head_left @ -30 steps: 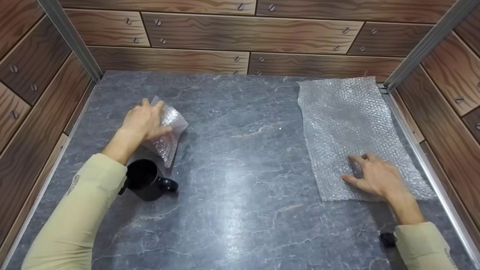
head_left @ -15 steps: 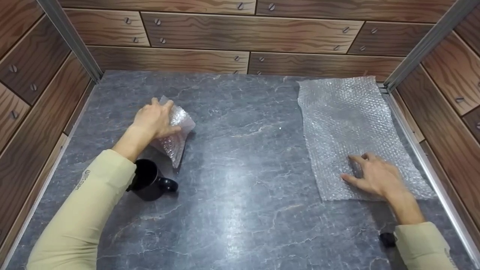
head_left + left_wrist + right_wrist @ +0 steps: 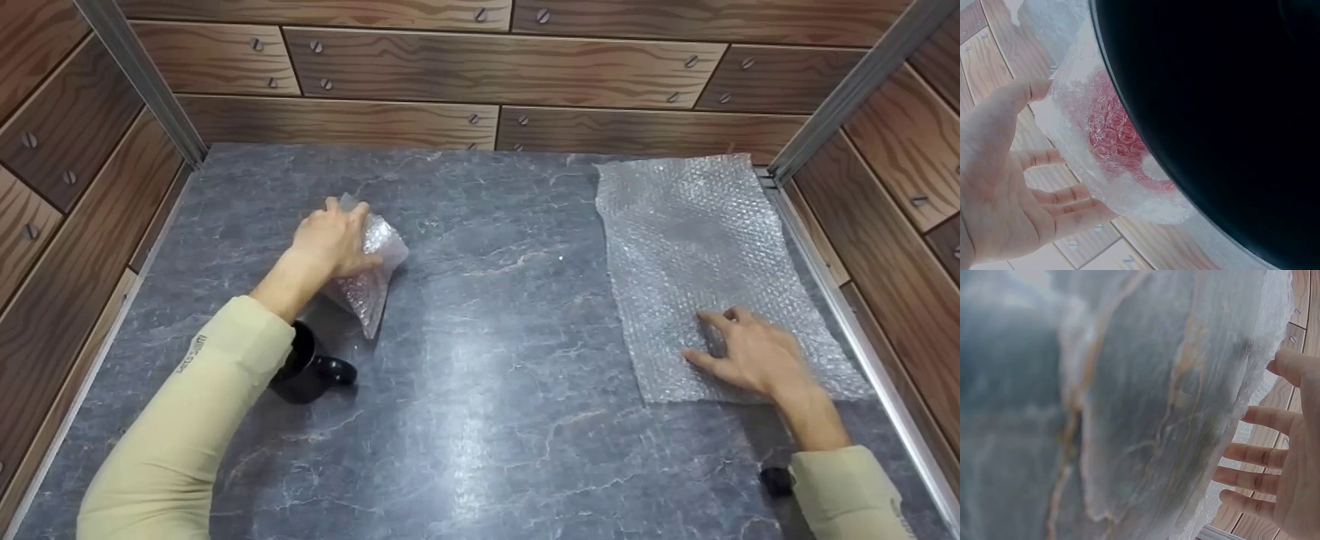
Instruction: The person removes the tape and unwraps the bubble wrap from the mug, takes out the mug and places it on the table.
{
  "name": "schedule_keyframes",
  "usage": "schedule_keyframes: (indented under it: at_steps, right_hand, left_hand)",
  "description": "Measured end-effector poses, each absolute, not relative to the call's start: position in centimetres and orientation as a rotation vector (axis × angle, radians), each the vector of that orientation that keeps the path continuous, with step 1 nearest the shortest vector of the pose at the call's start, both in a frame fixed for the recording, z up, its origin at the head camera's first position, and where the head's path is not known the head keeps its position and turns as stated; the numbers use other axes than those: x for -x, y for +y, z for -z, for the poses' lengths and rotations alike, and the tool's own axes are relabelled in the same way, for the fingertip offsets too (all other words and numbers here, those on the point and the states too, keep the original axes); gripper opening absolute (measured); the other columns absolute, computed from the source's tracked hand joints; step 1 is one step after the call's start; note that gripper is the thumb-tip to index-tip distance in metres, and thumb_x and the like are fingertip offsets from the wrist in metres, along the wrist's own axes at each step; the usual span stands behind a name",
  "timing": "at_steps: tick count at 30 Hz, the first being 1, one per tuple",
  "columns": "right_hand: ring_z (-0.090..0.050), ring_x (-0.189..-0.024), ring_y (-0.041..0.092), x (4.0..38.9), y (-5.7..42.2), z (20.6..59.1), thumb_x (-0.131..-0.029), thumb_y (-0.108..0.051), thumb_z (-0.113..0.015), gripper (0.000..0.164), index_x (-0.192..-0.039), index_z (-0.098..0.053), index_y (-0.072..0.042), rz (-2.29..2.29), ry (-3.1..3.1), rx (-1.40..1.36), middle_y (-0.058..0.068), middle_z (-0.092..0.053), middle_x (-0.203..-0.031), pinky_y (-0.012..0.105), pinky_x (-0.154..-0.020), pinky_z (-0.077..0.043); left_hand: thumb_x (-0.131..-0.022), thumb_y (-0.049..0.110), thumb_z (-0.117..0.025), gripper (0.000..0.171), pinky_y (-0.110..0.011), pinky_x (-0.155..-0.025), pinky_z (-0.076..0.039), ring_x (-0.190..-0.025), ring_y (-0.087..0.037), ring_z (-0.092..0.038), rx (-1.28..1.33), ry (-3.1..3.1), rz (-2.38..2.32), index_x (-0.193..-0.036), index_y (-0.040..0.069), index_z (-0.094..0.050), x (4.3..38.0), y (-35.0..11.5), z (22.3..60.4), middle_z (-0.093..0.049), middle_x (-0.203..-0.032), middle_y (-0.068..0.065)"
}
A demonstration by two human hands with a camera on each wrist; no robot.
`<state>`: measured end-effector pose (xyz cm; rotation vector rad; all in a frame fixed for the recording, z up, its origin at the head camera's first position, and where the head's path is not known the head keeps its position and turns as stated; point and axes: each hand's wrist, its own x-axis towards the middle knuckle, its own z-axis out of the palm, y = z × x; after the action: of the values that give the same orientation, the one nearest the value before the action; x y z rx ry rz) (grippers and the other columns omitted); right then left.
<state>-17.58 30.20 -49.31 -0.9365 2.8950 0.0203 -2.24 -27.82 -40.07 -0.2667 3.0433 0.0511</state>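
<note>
A bubble-wrapped bundle (image 3: 369,289) with pointed corners is under my left hand (image 3: 330,238), thumb on one side and fingers on the other. Through the wrap in the left wrist view, a red thing (image 3: 1114,126) shows, its kind hidden by the plastic. A black mug (image 3: 304,375) stands just in front, handle to the right, partly covered by my left sleeve; its dark rim fills much of the left wrist view. On the right, my right hand (image 3: 754,352) rests with fingers spread on the near part of a flat bubble wrap sheet (image 3: 690,232).
The grey marble-patterned tabletop (image 3: 480,420) lies between the two hands. Wood-print walls (image 3: 390,67) and metal frame posts (image 3: 142,75) enclose it at the back and both sides. A small black object (image 3: 775,481) shows beside the right cuff.
My left hand has slid to the right with the wrapped bundle, and its sleeve now covers more of the mug. The right hand and the sheet have stayed where they were.
</note>
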Motion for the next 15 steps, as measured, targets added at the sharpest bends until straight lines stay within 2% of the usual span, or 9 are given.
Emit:
schedule_keyframes:
  at_steps: [8,15]
  right_hand:
    - [-0.067,-0.088,0.049,17.6,30.2,49.4,-0.093,-0.076,-0.059,0.089,-0.153,-0.049,-0.011,-0.004,2.892,0.93,0.04,-0.051,-0.139,0.038,-0.047,-0.049]
    - [-0.066,-0.096,0.055,17.7,30.2,49.4,-0.093,-0.076,-0.059,0.089,-0.153,-0.049,-0.011,-0.009,2.891,0.94,0.04,-0.052,-0.139,0.049,-0.053,-0.055]
  left_hand:
    - [-0.091,0.056,-0.074,0.085,-0.059,-0.094,-0.062,-0.108,-0.054,-0.069,0.275,3.052,-0.028,-0.147,-0.001,-0.046,2.8,-26.3,40.4,-0.055,-0.133,-0.041]
    - [-0.091,0.058,-0.074,0.084,-0.058,-0.09,-0.064,-0.103,-0.052,-0.071,0.249,3.063,-0.009,-0.146,0.0,-0.048,3.3,-25.1,40.4,-0.057,-0.13,-0.039]
